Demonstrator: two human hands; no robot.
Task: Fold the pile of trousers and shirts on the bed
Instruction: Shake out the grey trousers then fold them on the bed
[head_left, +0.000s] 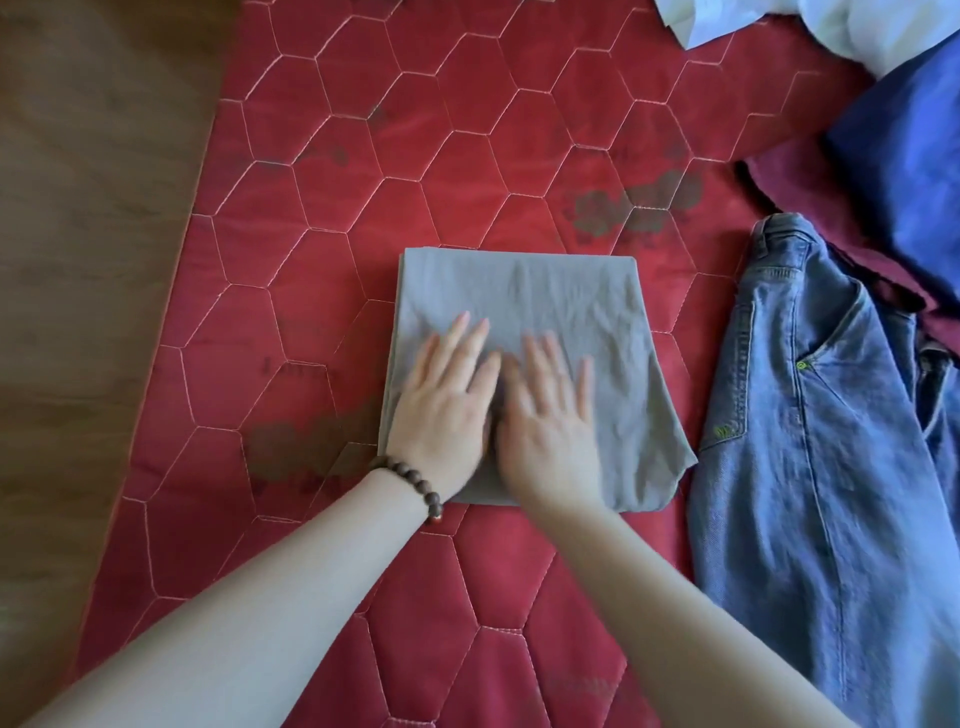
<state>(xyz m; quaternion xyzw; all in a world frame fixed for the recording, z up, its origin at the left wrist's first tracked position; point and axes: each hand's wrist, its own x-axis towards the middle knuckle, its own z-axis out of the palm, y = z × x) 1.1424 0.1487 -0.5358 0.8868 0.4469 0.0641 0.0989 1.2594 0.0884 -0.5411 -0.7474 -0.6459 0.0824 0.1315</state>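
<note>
- Pressing flat on the folded grey garment (524, 322): both hands, palms down, fingers straight & spread, nothing curled round the cloth.
- Left hand (447, 410) covers the garment's near-left part, wrist at its near-left edge; right hand (550, 421) just beside it, thumbs side by side, nearly touching.
- Fingertips of both point away from the person, toward the garment's far edge; far half of the cloth beyond the fingers is bare, w/ light creases.
- Both hands a bit motion-blurred, esp. the right fingers, so exact finger contact is hard to read.
- Garment is a neat rectangle, far edge straight; near-right corner past the right hand flares out, less tidy.
- Beaded bracelet (415, 480), dark brown, on the left wrist, just behind the left hand.
- Garment lies on the red quilted bed cover (363, 156), hexagon stitching, dark flower prints; cover shows on all sides of the hands.
- Blue jeans (821, 441) to the right of the right hand, near but apart from the grey garment, unfolded, waistband at the far end, legs running toward the person.
- Beyond the jeans, far right of the hands: maroon cloth (795, 176), w/ a blue cloth (904, 156) on top of it, and white cloth (831, 26) at the far edge.
- Left of the left hand, well apart: wood-look floor (78, 260) past the bed's edge.
</note>
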